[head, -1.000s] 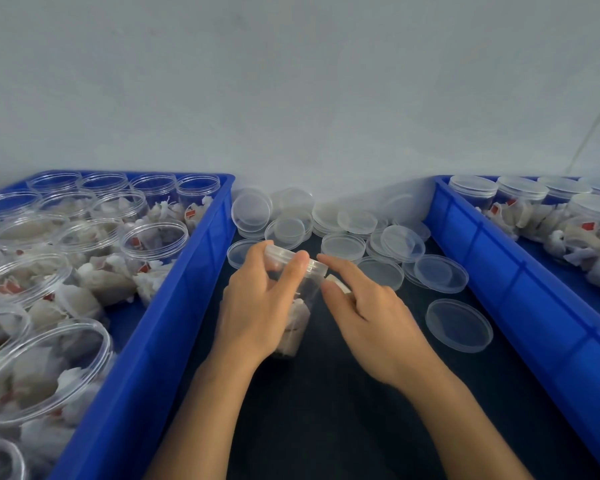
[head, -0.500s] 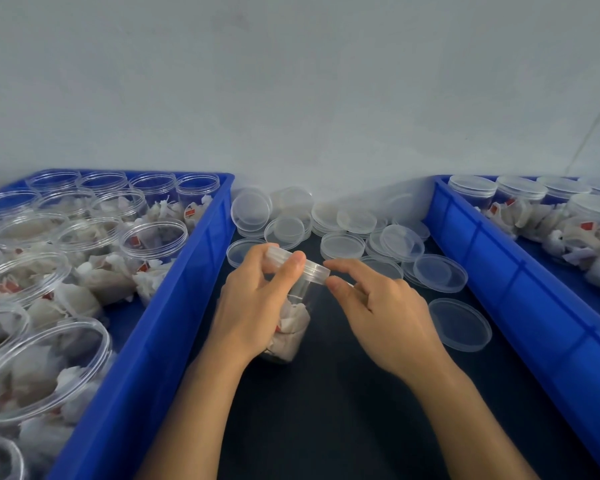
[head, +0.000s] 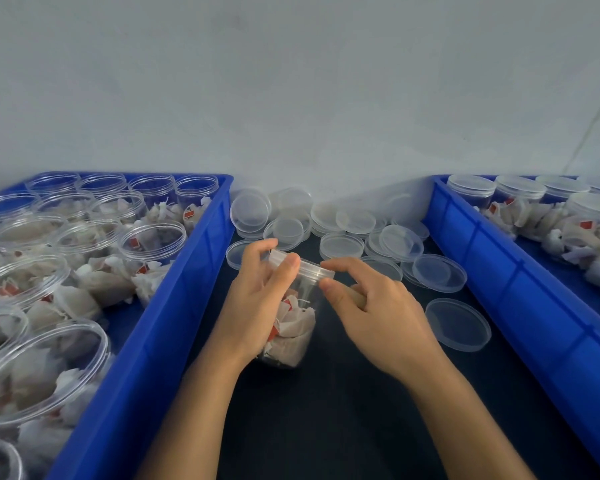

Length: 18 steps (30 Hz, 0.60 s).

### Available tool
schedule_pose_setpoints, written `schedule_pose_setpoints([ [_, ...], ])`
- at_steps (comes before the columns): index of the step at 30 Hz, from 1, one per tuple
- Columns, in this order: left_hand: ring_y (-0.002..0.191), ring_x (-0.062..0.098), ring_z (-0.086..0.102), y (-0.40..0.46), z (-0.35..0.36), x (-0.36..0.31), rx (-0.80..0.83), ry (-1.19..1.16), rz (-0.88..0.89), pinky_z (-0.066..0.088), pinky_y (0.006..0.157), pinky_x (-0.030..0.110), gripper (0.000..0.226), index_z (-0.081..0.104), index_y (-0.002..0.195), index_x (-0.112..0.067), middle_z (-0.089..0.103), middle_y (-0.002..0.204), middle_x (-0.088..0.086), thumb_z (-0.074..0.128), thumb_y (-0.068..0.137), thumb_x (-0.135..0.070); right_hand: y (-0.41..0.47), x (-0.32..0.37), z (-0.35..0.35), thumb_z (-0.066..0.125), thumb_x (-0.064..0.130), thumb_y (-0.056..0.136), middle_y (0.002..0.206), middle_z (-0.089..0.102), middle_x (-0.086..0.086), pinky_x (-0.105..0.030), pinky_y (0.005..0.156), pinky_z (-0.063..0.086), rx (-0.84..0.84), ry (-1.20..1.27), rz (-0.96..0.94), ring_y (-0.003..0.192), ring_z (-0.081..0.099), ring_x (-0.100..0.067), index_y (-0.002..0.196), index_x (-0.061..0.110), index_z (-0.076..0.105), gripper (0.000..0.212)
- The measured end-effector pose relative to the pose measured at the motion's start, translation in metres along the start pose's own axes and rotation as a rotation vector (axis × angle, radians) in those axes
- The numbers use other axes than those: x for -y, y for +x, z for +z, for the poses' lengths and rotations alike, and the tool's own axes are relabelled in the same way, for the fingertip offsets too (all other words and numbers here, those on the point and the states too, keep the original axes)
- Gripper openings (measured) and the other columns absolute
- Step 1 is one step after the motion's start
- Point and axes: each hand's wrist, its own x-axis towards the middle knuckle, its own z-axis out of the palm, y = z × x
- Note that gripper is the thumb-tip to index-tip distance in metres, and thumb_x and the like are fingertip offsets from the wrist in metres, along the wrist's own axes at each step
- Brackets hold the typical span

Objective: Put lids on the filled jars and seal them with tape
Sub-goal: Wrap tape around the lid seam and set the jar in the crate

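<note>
While two blue bins (head: 174, 327) flank it, left hand (head: 257, 299) and right hand (head: 378, 313) each pinch one lidded jar (head: 291, 327).

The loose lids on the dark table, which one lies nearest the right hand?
The single lid lying flat by itself just right of the right hand, apart from the heap of lids against the wall.

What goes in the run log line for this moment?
lidded clear plastic jar of sachets, tilted | left hand grips jar | right hand pinches at lid rim | tape unclear
</note>
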Motion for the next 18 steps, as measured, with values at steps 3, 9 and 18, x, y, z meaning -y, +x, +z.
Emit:
schedule_pose_setpoints([
  [3,0.101,0.000,0.070,-0.001,0.002,-0.003,-0.129,0.286,0.105,0.059,0.087,0.033,0.065,0.051,0.129,-0.044,0.069,0.111,-0.023,0.055,0.081,-0.086,-0.001,0.001,-0.001,0.046,0.065,0.100,0.065,0.061,0.023,-0.031,0.066,0.044,-0.024,-0.003,0.023,0.069,0.060,-0.007,0.123,0.056,0.053,0.026],
  [9,0.103,0.004,0.066,-0.002,0.020,-0.008,-0.119,0.562,0.058,0.056,0.080,0.032,0.096,0.038,0.136,-0.045,0.056,0.110,-0.028,0.033,0.066,-0.109,-0.001,0.005,0.000,0.034,0.068,0.101,0.077,0.068,0.015,-0.043,0.077,0.055,-0.057,-0.111,0.043,0.079,0.066,-0.015,0.128,0.049,0.057,0.040],
  [18,0.098,0.005,0.073,0.001,0.004,-0.001,-0.134,0.190,-0.047,0.061,0.093,0.050,0.061,0.062,0.118,-0.047,0.070,0.108,-0.028,0.054,0.075,-0.091,0.000,-0.003,-0.002,0.038,0.048,0.109,0.068,0.060,0.022,-0.033,0.071,0.044,0.043,0.017,-0.008,0.070,0.056,-0.009,0.140,0.058,0.047,0.034],
])
